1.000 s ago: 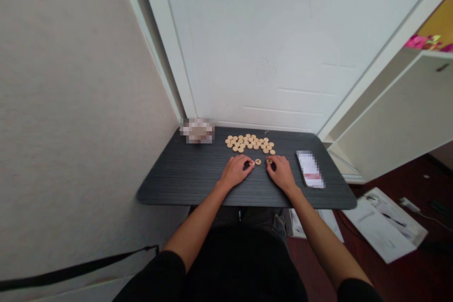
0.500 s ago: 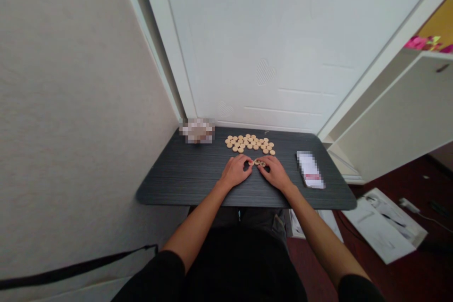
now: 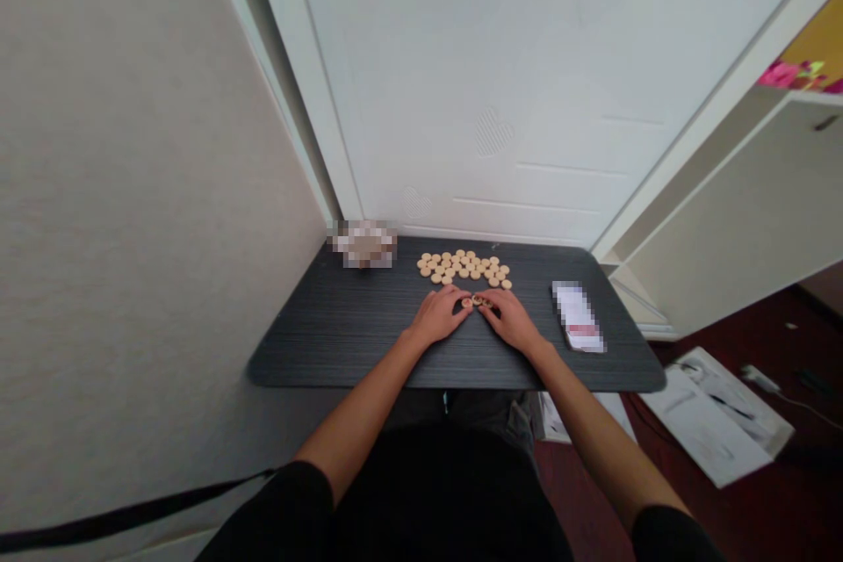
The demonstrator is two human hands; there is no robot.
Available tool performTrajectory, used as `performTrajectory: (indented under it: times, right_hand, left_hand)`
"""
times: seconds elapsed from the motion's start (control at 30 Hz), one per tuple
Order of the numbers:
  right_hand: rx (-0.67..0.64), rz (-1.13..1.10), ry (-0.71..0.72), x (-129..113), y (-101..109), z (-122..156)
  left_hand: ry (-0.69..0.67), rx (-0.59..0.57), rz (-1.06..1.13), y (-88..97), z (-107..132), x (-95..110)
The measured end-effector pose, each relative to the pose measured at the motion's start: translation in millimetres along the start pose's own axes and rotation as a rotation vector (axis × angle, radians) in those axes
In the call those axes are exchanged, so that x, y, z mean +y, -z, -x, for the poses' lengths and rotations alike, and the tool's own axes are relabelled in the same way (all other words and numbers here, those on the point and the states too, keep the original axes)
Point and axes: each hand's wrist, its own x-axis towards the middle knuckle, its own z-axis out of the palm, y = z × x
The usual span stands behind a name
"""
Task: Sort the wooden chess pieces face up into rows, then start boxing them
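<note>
Three round wooden Chinese chess pieces sit side by side on the dark table between my hands: one with a red mark at the left, a dark-marked one in the middle and another dark-marked one at the right. My left hand curls its thumb and forefinger around the red-marked piece. From the other side, my right hand pinches at the dark-marked pieces and partly covers them. Just beyond my fingers lies a loose cluster of plain-faced pieces.
A phone, blurred out, rests on the right part of the dark table. At the back left corner is a pixelated bundle. A white panel rises behind the table, and a wall stands at the left.
The fingers of my left hand have shifted slightly, and more of the red-marked piece shows. Both hands stay around the same row; the cluster is unchanged.
</note>
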Motion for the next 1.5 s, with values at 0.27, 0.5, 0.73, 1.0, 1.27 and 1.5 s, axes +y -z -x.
performTrajectory:
  times: [0.27, 0.5, 0.73, 1.0, 1.27, 1.5]
  right_hand:
    - [0.012, -0.007, -0.035, 12.5, 6.0, 0.0]
    - [0.039, 0.036, -0.066, 23.3, 21.2, 10.8]
    - [0.096, 0.052, -0.075, 26.3, 20.5, 15.4]
    - [0.109, 0.065, -0.079, 28.1, 19.8, 16.4]
    - [0.204, 0.098, -0.139, 25.1, 20.4, 19.3]
    - [0.215, 0.11, -0.158, 25.8, 19.9, 20.4]
  left_hand:
    - [-0.058, -0.066, 0.056, -7.7, -20.3, -1.0]
    - [-0.144, -0.044, 0.091, -26.9, -39.8, 12.7]
    - [-0.117, -0.035, 0.126, -36.3, -45.8, 19.9]
    - [-0.108, 0.004, 0.132, -38.8, -44.1, 18.5]
    - [-0.108, 0.039, 0.179, -38.2, -40.9, 19.9]
    - [-0.108, 0.054, 0.216, -37.8, -38.3, 13.6]
